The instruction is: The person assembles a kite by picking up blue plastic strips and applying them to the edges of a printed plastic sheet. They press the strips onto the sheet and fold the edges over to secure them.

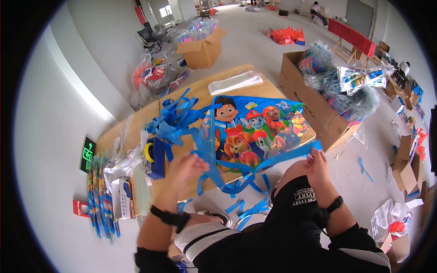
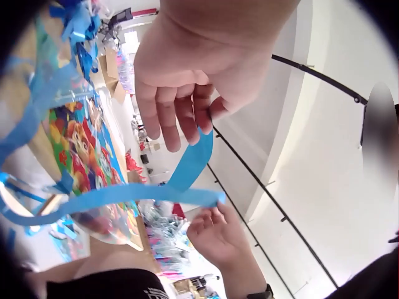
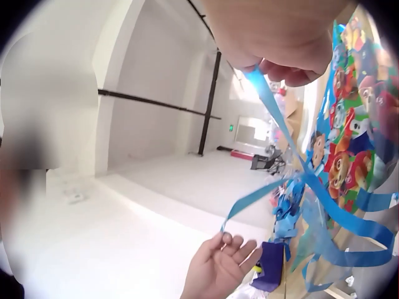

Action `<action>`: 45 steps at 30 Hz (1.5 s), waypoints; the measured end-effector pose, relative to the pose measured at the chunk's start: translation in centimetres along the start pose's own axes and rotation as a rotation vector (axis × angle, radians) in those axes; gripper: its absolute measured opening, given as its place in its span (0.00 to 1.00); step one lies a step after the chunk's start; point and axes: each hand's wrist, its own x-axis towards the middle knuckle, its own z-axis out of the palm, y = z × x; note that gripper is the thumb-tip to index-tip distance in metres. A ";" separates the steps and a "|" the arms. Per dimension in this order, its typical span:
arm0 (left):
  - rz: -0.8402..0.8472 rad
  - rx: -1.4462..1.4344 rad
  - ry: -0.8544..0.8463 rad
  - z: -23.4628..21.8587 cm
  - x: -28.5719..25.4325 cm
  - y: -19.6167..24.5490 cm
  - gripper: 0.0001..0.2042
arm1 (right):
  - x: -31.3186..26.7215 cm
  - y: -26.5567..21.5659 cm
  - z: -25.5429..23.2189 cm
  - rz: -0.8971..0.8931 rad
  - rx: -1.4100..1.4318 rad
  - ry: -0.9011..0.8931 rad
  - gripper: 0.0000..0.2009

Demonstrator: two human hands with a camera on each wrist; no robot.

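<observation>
In the head view my left hand (image 1: 189,168) is over the table's near edge, and my right hand (image 1: 318,173) is held off to the right. Between thumb and fingers the right hand pinches a blue ribbon (image 1: 287,157) at its end. A blue strand (image 2: 194,161) runs down from the left thumb and fingertips, which pinch it. The two strands cross between the hands in the right wrist view, and loops hang below. Just beyond lies a plastic bag (image 1: 240,150) printed with cartoon dogs and a boy, flat on the wooden table (image 1: 191,88).
Left of the bag are a heap of blue ribbons (image 1: 175,118) and a dark blue tape dispenser (image 1: 157,159). A white strip bundle (image 1: 236,83) lies at the table's back. Right of the table stands a large carton (image 1: 302,93) of wrapped goods. Ribbon scraps (image 1: 252,209) litter the floor.
</observation>
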 end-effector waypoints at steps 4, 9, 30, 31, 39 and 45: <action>0.175 0.312 0.316 -8.1 6.1 9.8 0.09 | 1.8 0.9 -6.0 -0.075 0.020 0.079 0.08; 1.273 0.585 1.142 -15.3 8.1 26.6 0.19 | 1.1 1.1 -9.3 -0.291 -0.148 0.189 0.05; 0.079 1.270 0.437 -4.2 20.0 -8.5 0.25 | 1.2 2.4 -7.0 -0.256 -0.590 -0.060 0.03; 0.043 1.244 0.508 -4.1 21.0 -8.6 0.26 | 1.3 2.6 -7.0 -0.259 -0.590 -0.054 0.03; 0.102 1.185 0.431 -4.1 26.5 -8.3 0.22 | 1.9 3.2 -7.2 -0.248 -0.477 -0.068 0.04; 0.351 1.282 0.509 -11.9 31.5 -6.2 0.13 | 2.2 3.0 -7.0 -0.224 -0.438 -0.061 0.05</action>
